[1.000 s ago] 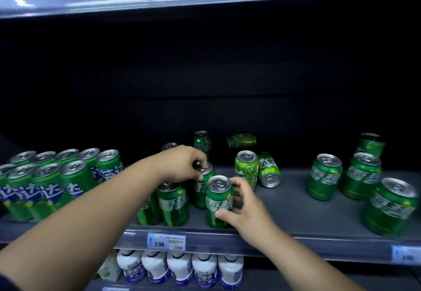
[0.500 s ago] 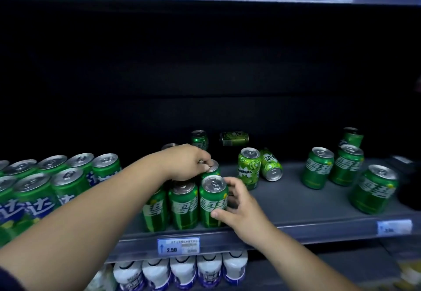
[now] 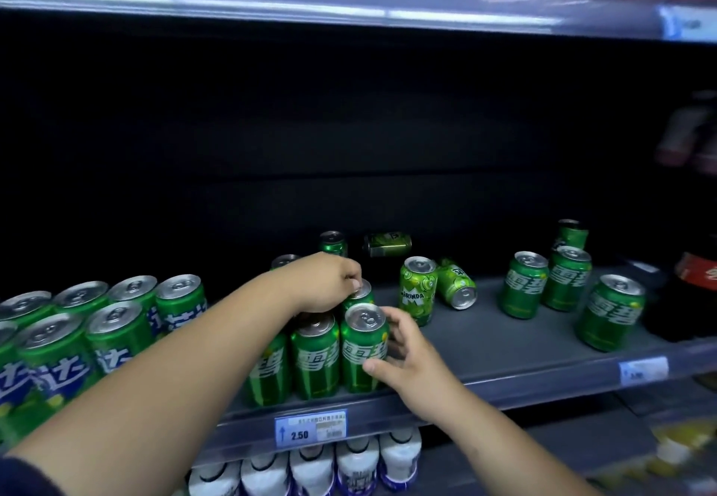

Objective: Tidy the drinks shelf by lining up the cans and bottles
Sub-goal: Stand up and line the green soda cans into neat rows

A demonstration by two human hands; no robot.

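On the grey shelf [image 3: 485, 348], green Sprite cans stand in a front row of three. My right hand [image 3: 407, 359] wraps the rightmost front can [image 3: 361, 352], thumb on its front and fingers behind it. My left hand [image 3: 329, 282] pinches the top of a second-row can [image 3: 362, 295] just behind it. To the right a Mirinda can [image 3: 417, 290] stands upright, with a tipped can [image 3: 458, 288] lying beside it. Another can lies on its side [image 3: 388, 244] at the back. Three Sprite cans [image 3: 525, 286] stand scattered at the right.
A block of green and blue cans [image 3: 77, 332] fills the shelf's left end. A price tag [image 3: 310, 429] reading 2.50 hangs on the front rail. White bottles [image 3: 357, 464] stand on the shelf below. Dark bottles [image 3: 694, 293] stand at the far right. The upper shelf [image 3: 349, 6] overhangs.
The front can in my right hand has slid left against the other two front cans. My left hand stays on the can behind. The view has swung to the right.
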